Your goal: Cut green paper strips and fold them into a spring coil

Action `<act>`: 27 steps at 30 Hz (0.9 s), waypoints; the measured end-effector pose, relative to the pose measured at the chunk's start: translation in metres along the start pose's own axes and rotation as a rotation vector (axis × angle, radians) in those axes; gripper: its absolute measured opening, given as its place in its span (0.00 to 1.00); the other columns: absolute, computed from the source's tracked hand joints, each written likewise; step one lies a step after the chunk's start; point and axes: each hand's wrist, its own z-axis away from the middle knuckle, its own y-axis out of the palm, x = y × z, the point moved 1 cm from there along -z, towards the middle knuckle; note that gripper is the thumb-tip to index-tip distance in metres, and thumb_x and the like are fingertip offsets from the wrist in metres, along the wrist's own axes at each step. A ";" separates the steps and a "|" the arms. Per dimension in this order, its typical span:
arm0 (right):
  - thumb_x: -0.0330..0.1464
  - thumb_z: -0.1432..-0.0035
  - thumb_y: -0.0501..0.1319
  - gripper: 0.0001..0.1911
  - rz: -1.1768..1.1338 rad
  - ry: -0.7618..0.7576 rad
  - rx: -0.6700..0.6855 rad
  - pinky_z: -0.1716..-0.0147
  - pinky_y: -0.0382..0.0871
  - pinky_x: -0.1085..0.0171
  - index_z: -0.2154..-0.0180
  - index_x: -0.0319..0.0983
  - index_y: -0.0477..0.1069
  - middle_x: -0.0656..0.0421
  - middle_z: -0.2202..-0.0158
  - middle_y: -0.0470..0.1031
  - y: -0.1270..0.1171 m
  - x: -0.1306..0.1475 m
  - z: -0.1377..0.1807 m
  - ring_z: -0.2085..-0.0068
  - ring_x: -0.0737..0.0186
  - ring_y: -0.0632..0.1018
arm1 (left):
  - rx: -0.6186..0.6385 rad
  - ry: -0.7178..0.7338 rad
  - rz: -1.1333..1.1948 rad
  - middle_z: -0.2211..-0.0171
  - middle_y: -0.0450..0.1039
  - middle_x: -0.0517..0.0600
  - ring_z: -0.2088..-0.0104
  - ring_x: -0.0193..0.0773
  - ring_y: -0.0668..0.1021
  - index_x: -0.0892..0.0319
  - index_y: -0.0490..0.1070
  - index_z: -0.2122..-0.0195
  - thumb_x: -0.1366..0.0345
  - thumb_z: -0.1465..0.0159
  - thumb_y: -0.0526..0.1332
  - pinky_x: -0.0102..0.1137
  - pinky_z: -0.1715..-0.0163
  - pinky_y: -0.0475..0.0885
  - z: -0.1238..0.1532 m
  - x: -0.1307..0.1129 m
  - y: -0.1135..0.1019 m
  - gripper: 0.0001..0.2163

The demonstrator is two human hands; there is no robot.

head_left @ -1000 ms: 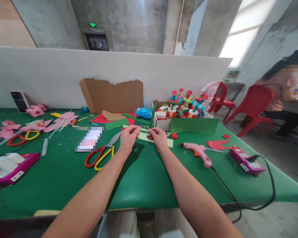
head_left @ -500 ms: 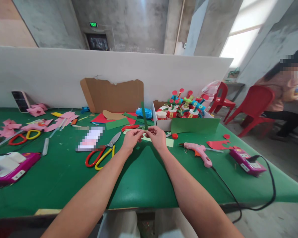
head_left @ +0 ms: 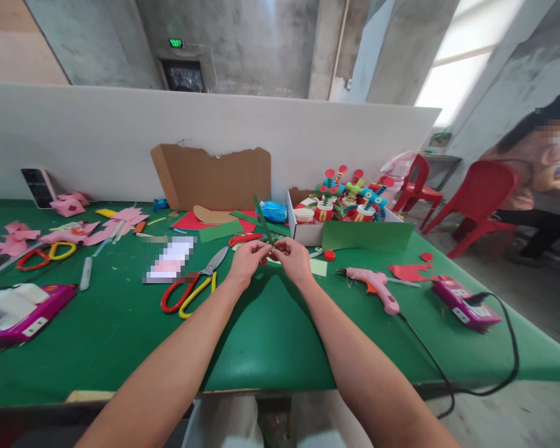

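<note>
Where the two hands meet over the green table, they hold a thin green strip by its low end. The left hand has its thumb and finger pinched on the strip, and the right hand pinches it too, close beside. The strip sticks up from the fingertips and its top leans to the left. Its very bottom is hidden by the fingers. Just past the right hand lies a pale green paper, partly covered, with a small red cap near it. Big scissors with one red and one yellow handle lie open to the left of the left hand. Off to the right is a pink glue gun. Behind the hands, a white box is full of bright little toys with springy parts.
</note>
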 end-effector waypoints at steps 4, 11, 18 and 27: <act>0.35 0.58 0.65 0.07 -0.001 -0.002 0.023 0.72 0.73 0.64 0.74 0.41 0.69 0.64 0.79 0.73 0.001 0.001 0.000 0.74 0.63 0.78 | 0.009 0.058 -0.036 0.83 0.66 0.44 0.80 0.31 0.67 0.59 0.68 0.80 0.56 0.50 0.65 0.27 0.78 0.60 0.001 -0.002 0.000 0.12; 0.35 0.57 0.65 0.07 0.008 -0.011 0.039 0.72 0.72 0.64 0.75 0.41 0.69 0.65 0.80 0.73 0.002 0.000 0.001 0.76 0.63 0.77 | -0.018 0.195 -0.273 0.85 0.62 0.42 0.81 0.32 0.65 0.57 0.63 0.79 0.59 0.42 0.59 0.27 0.77 0.58 0.005 -0.002 0.000 0.11; 0.35 0.59 0.66 0.08 -0.068 0.040 -0.030 0.73 0.73 0.64 0.76 0.41 0.68 0.66 0.81 0.71 0.000 -0.003 -0.004 0.77 0.63 0.77 | -0.056 0.075 0.039 0.81 0.61 0.42 0.80 0.31 0.67 0.57 0.60 0.78 0.52 0.42 0.59 0.26 0.78 0.64 -0.001 0.004 -0.002 0.15; 0.35 0.59 0.68 0.12 -0.365 0.141 -0.302 0.67 0.76 0.61 0.73 0.40 0.67 0.64 0.81 0.74 -0.016 -0.010 -0.014 0.77 0.64 0.77 | 0.044 -0.111 0.229 0.82 0.70 0.48 0.81 0.32 0.71 0.61 0.69 0.77 0.44 0.47 0.62 0.30 0.76 0.69 0.003 -0.005 -0.001 0.22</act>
